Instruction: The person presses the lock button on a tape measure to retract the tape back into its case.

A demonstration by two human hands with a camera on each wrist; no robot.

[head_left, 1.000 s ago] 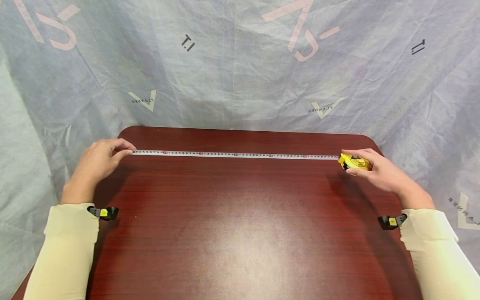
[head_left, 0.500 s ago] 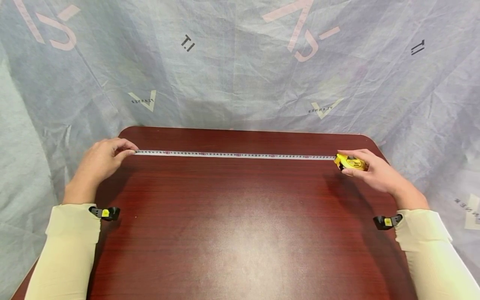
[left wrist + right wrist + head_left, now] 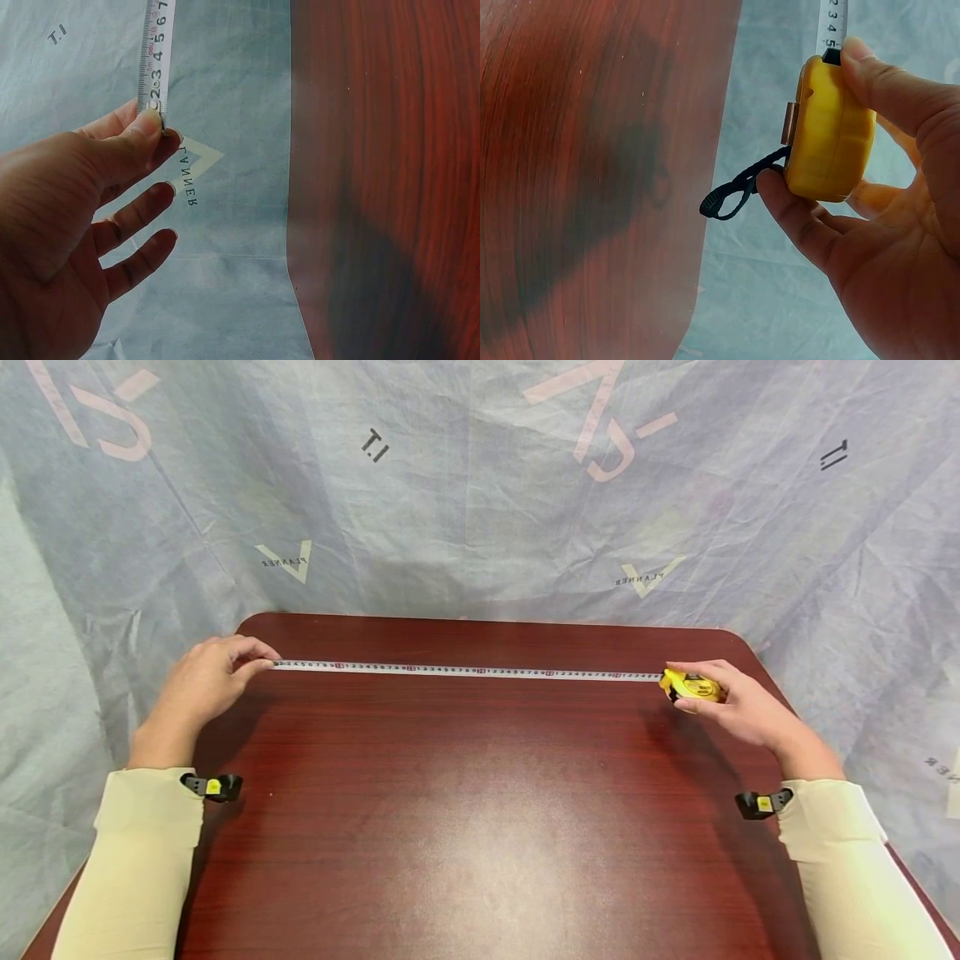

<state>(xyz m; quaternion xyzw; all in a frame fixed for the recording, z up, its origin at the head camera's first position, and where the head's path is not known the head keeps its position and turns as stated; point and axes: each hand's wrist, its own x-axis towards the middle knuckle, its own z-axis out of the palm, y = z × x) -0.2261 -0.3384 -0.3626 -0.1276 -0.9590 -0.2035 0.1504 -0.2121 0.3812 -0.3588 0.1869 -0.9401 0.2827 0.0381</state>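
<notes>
A yellow tape measure (image 3: 693,686) is gripped by my right hand (image 3: 742,706), thumb on one side and fingers round the other. Its white blade (image 3: 450,671) runs straight across to my left hand (image 3: 206,681), which pinches the tip between thumb and index finger. In the left wrist view the first numbers of the blade (image 3: 156,60) show beside the thumb, and the other fingers are spread apart. The right wrist view has the yellow case (image 3: 832,135) with a metal clip and a black wrist strap (image 3: 731,196) hanging from it.
Beneath the hands is a dark red wood-grain table (image 3: 450,793) with rounded far corners. A pale grey printed cloth (image 3: 465,510) hangs behind it and at both sides. Both forearms wear cream sleeves (image 3: 138,852) with small black cameras.
My right hand has moved left with the tape case, and the stretched blade has become shorter. My left hand has shifted slightly right, still pinching the tip.
</notes>
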